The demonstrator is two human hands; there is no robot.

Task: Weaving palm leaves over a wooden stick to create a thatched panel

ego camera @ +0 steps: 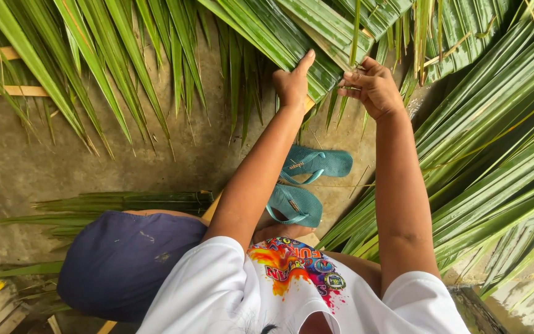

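Left hand (293,83) is pressed flat on the palm leaflets (316,37) while a strip (355,37) is pinched by the right hand (372,86), so weaving seems underway.

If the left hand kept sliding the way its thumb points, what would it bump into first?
Probably more of the woven green palm leaves that the left hand already presses on; they carry on past the picture's top edge.

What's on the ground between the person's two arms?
A pair of teal flip-flops lies on the bare concrete floor between the left hand's arm and the right hand's arm, seen in the head view.
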